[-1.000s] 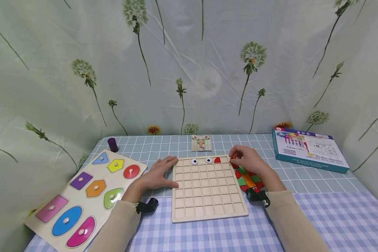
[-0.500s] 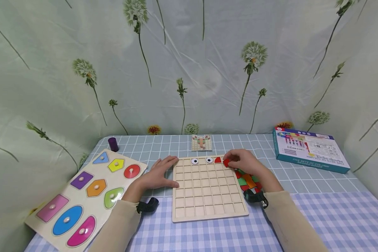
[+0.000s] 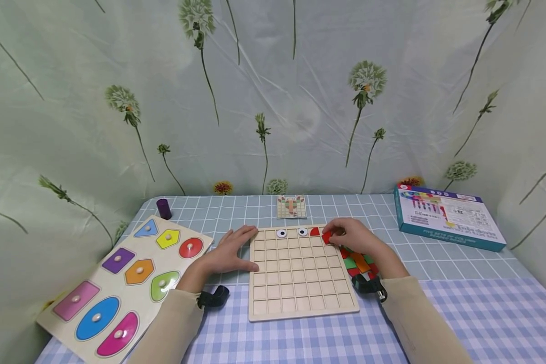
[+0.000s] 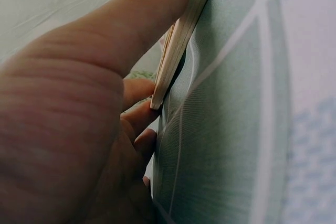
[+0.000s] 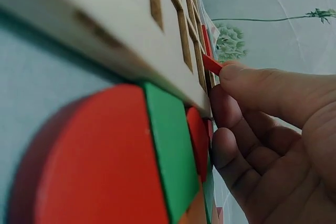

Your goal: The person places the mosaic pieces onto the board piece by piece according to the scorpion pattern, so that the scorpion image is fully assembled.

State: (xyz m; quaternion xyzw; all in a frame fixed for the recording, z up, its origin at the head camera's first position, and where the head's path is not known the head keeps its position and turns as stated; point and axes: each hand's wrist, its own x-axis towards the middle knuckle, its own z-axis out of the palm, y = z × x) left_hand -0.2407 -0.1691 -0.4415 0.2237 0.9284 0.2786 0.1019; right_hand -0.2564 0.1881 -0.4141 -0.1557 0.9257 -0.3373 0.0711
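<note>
A wooden grid board lies in front of me. Along its top row sit two white eye pieces and a red quarter-round piece. My left hand rests against the board's left side, thumb and fingers spread; the left wrist view has them touching its edge. At the top right corner my right hand pinches another red piece between thumb and finger. In the right wrist view this red piece is tilted over the grid. Its full outline is partly hidden by the fingers.
Red, green and orange pieces lie right of the board, partly under my right wrist. A pattern card is behind the board. A shape puzzle lies left, a purple cylinder behind it. A teal-edged box lies at the back right.
My right hand has moved left from beside the board onto its top right corner, carrying the red piece, then tilted slightly there. The left hand has stayed in place.
</note>
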